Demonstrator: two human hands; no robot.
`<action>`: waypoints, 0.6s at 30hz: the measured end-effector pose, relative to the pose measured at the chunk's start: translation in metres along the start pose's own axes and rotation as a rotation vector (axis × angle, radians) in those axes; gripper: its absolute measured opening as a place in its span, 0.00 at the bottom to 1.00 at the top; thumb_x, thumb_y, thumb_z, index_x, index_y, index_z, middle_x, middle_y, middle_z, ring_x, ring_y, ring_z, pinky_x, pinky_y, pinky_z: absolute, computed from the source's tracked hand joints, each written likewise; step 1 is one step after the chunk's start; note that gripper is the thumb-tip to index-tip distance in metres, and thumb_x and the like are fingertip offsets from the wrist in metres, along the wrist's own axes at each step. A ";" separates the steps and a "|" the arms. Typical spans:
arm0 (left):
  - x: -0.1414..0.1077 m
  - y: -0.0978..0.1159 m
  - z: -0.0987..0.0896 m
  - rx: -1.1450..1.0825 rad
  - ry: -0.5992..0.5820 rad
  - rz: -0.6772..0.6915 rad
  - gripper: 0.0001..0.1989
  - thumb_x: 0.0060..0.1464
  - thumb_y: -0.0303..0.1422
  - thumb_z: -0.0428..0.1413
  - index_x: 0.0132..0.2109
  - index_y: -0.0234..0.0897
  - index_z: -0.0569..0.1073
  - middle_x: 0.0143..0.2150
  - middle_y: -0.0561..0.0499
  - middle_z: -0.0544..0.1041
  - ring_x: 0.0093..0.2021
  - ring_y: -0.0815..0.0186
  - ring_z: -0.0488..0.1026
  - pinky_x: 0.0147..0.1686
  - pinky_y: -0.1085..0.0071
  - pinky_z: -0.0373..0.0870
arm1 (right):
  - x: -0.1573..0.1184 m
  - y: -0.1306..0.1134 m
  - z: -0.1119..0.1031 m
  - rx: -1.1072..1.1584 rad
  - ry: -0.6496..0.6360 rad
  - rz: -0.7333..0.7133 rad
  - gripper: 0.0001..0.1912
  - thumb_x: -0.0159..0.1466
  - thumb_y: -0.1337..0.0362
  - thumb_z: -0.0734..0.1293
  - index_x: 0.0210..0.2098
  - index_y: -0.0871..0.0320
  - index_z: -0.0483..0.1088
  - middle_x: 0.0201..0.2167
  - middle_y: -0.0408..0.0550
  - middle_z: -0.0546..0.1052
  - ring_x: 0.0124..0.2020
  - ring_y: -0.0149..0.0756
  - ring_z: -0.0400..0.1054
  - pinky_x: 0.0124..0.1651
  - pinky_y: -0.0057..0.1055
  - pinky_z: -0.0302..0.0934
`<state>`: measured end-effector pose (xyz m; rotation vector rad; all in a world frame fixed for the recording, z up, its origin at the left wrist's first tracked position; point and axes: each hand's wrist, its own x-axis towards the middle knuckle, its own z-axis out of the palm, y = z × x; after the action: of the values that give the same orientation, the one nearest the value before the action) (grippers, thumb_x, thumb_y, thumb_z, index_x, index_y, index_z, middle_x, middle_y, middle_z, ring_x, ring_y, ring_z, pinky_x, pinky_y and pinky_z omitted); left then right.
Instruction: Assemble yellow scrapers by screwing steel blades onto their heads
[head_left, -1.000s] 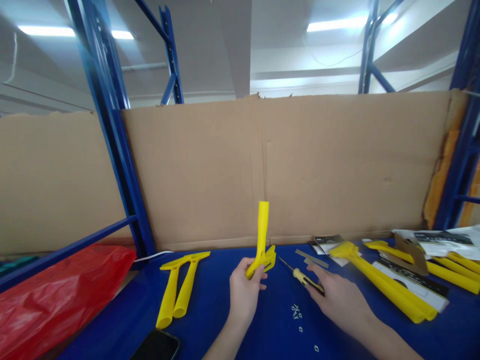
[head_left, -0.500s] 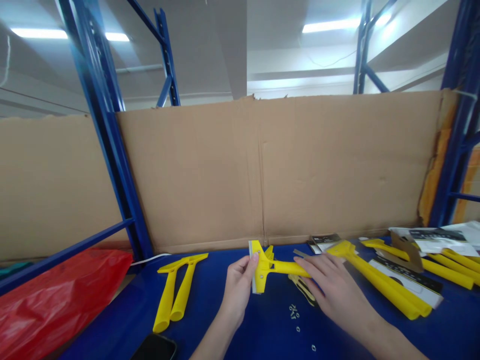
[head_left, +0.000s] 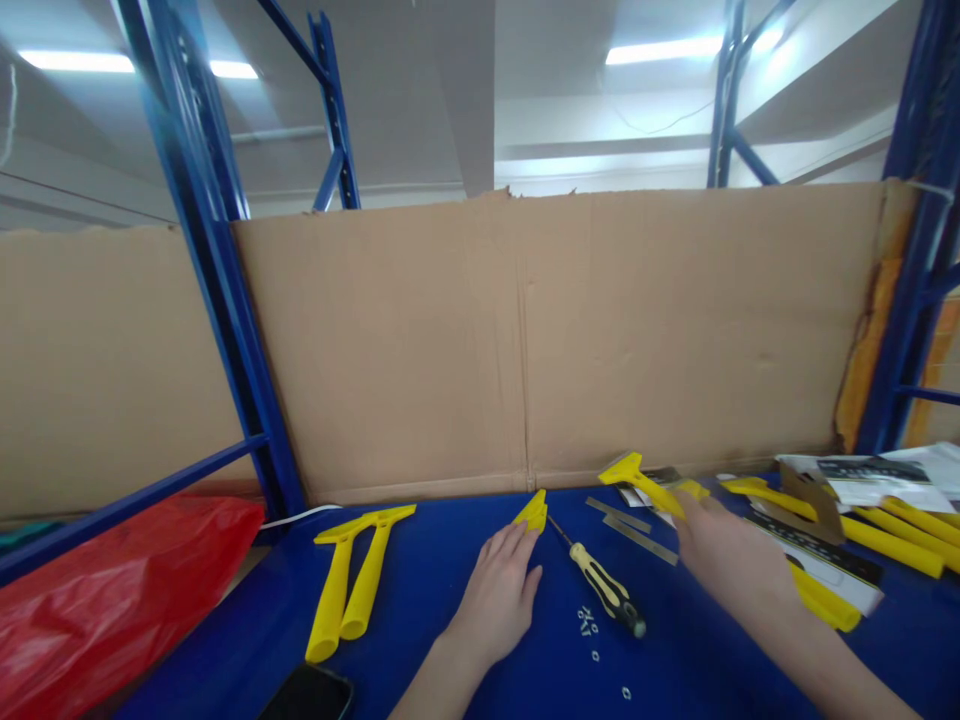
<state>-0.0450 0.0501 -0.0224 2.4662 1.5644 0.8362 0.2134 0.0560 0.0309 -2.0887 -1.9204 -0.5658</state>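
My right hand [head_left: 720,540] is closed around the handle of a yellow scraper [head_left: 637,480], whose wide head points left, above the back right of the table. My left hand [head_left: 499,590] reaches over the blue surface, its fingertips touching a small yellow plastic piece [head_left: 534,510] and its thumb held apart. Between the hands lies a screwdriver [head_left: 600,583] with a cream and black handle. Two flat metal blades [head_left: 637,538] rest beyond it. Several small nuts and screws [head_left: 587,622] are scattered nearer me.
Two yellow scraper handles [head_left: 367,580] lie at the left, near a black phone [head_left: 309,692] and a red plastic bag [head_left: 127,600]. More yellow handles [head_left: 892,545] and printed packages [head_left: 885,482] are at the right. Cardboard [head_left: 420,350] walls the back between blue posts.
My right hand has carried the scraper to the right, over the other handles. My left hand has let go of its head and come down to the small yellow piece, uncovering the screwdriver and blades.
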 end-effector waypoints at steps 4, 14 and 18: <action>0.002 0.006 -0.005 0.096 -0.101 -0.040 0.21 0.59 0.31 0.45 0.59 0.33 0.65 0.56 0.43 0.71 0.57 0.58 0.65 0.59 0.60 0.57 | 0.003 0.009 -0.005 -0.042 -0.099 0.140 0.18 0.61 0.75 0.55 0.44 0.63 0.71 0.34 0.60 0.78 0.32 0.50 0.77 0.27 0.35 0.66; 0.005 0.014 -0.018 0.344 -0.090 -0.140 0.15 0.58 0.31 0.47 0.49 0.35 0.73 0.45 0.44 0.75 0.48 0.55 0.68 0.50 0.59 0.60 | 0.011 0.030 0.002 -0.037 -0.112 0.181 0.16 0.57 0.75 0.60 0.41 0.65 0.74 0.38 0.64 0.78 0.38 0.53 0.75 0.31 0.38 0.68; 0.005 0.007 -0.019 0.424 -0.016 -0.234 0.15 0.59 0.31 0.46 0.47 0.35 0.74 0.43 0.43 0.75 0.48 0.55 0.68 0.49 0.59 0.60 | 0.011 0.028 0.008 -0.044 -0.021 0.141 0.16 0.60 0.71 0.59 0.43 0.64 0.74 0.38 0.65 0.77 0.41 0.57 0.72 0.33 0.43 0.67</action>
<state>-0.0478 0.0472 -0.0017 2.4594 2.1606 0.4865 0.2425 0.0659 0.0310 -2.2444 -1.7685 -0.5618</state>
